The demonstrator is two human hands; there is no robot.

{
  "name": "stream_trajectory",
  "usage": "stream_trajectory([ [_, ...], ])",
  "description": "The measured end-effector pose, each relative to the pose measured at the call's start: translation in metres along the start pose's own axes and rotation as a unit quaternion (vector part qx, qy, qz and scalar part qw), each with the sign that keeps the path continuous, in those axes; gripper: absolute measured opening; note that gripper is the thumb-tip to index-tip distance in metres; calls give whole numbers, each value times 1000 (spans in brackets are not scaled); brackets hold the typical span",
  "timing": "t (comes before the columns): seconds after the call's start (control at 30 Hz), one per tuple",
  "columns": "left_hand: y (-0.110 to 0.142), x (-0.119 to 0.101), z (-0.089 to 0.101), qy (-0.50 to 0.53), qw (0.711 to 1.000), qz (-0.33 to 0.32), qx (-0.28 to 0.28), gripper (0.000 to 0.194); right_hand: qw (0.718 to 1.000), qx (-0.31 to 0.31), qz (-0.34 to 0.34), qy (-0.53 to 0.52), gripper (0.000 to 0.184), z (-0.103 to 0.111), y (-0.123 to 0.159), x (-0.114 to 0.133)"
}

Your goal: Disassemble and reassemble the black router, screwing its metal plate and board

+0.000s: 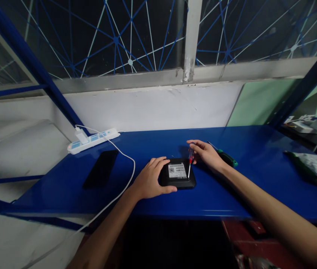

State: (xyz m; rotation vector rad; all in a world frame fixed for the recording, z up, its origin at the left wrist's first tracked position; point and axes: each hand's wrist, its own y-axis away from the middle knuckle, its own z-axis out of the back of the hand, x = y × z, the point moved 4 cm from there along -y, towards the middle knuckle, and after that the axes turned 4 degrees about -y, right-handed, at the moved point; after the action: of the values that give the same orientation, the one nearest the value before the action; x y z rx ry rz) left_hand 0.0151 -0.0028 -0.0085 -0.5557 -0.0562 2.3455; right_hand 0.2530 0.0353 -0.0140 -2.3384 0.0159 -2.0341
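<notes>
A small black box [177,178] with a white label on top lies on the blue table [248,186]. My left hand [150,179] grips its left side, thumb along the near edge and fingers over the far corner. My right hand [206,154] pinches a small screwdriver with a red handle [190,161], held upright with its tip touching the top of the box near the right edge of the label.
A green-handled screwdriver [227,157] lies behind my right hand. A black phone [101,169] lies flat at left, near a white power strip [93,139] whose cable runs off the front edge. A bag with printed sheets [314,167] sits at far right.
</notes>
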Motion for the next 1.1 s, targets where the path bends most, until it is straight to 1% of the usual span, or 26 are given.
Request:
stream_trajectory([
  [0.1,0,0,0,-1,1000,1,3,91,1000,2,7,8,33,0,0,1],
  [0.23,0,0,0,5,1000,-3,-3,90,999,-3,37,37,37,0,1,7],
  [0.37,1,2,-2,8,1000,-3,-6,91,995,-6,83,64,43,0,6,15],
  [0.53,1,2,-1,5,1000,-2,-5,90,984,-22,152,94,39,3,12,25],
  [0.67,1,2,-1,3,1000,3,-3,90,981,-43,174,78,38,4,13,28],
  [0.83,1,1,-1,2,1000,-3,0,91,975,-95,194,53,41,7,11,27],
  [0.93,2,-1,1,-11,1000,-6,-8,90,975,-98,194,44,41,8,9,25],
  [1.0,5,-6,4,-36,999,-26,-26,87,975,-104,191,37,42,9,6,22],
  [1.1,9,-24,3,-79,990,-94,-62,80,976,-120,182,19,42,12,2,15],
])
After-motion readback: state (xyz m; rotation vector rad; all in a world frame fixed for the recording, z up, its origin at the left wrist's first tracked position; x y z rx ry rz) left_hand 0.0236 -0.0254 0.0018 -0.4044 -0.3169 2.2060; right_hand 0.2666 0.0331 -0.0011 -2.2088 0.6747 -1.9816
